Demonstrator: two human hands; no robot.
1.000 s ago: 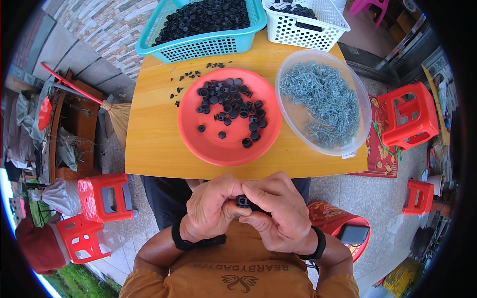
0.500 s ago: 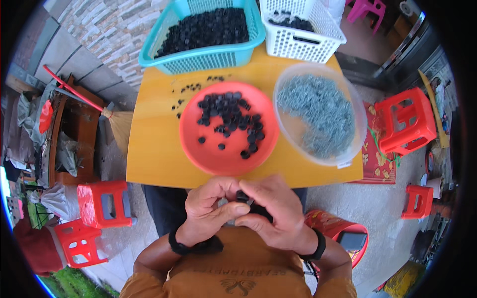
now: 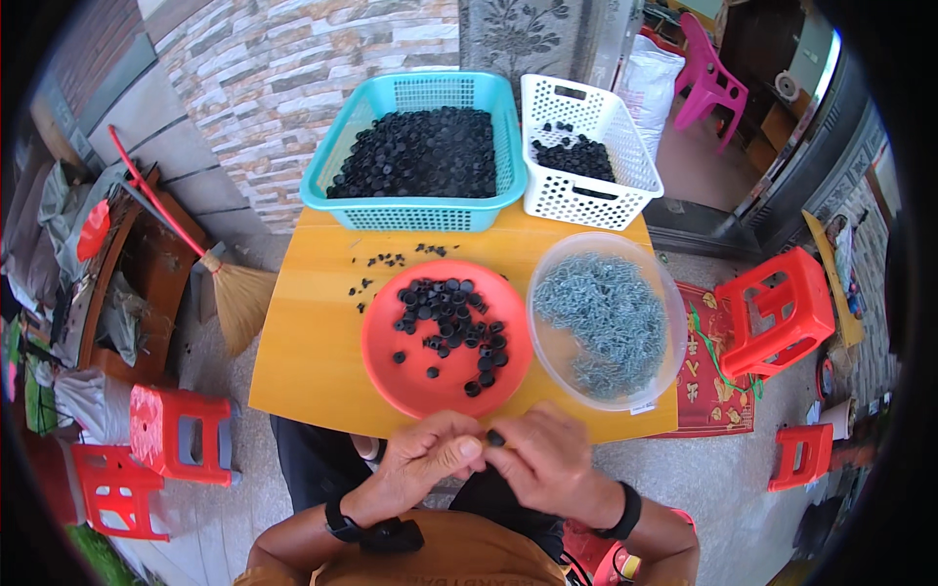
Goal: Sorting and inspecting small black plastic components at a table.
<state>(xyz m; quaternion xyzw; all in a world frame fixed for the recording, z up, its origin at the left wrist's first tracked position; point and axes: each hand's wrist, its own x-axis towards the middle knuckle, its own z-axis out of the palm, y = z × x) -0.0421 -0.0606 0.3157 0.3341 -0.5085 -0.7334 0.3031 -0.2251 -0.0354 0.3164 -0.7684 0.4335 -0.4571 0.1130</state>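
Before you: orange-yellow table (image 3: 313, 332), red plate (image 3: 401, 376) of black caps (image 3: 449, 317), turquoise basket (image 3: 337, 190), white basket (image 3: 547, 195), grey-blue screws (image 3: 606, 317).

There was just one view. The camera sat on the person's head and looked almost straight down. The two bare hands, left hand (image 3: 425, 459) and right hand (image 3: 547, 464), were very close to it, low in the middle. The yellow wooden table (image 3: 313, 332) lay a bit farther off, in the middle. The striped stone wall (image 3: 293, 59) was at the top, far away. Straight edges bent near the round dark rim, and the floor showed all around.
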